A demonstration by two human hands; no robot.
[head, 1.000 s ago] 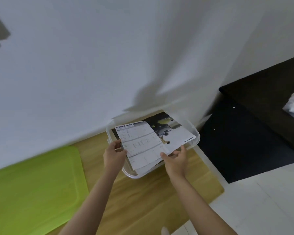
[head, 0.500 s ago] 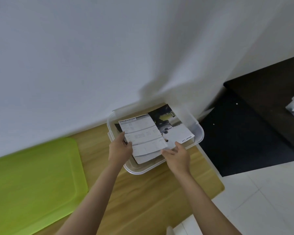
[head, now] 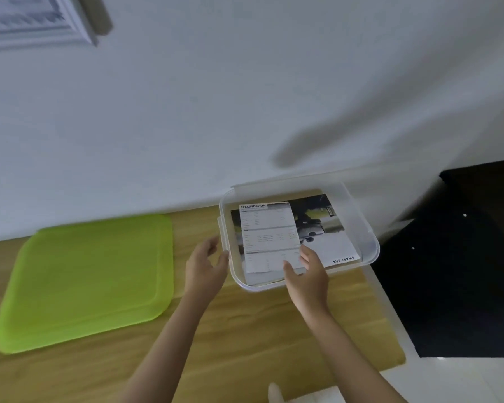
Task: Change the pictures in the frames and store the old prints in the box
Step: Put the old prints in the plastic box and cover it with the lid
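A clear plastic box (head: 370,237) stands on the wooden tabletop against the white wall. Inside it a white sheet headed "SPECIFICATION" (head: 266,234) lies on top of a larger print showing a car (head: 329,231). My right hand (head: 306,276) rests over the box's near rim, its fingertips touching the lower edge of the white sheet. Just left of the box, my left hand (head: 205,267) hovers with fingers apart, holding nothing. A white picture frame (head: 32,21) hangs on the wall at the upper left, blurred.
The box's green lid (head: 85,283) lies flat on the table (head: 245,330) to the left. A dark cabinet or bench (head: 463,257) stands right of the table. White floor tiles show at the lower right.
The sheet has gone down flat into the box. My left hand has let go of it and drawn back to the left. The view has tilted, bringing the frame into sight.
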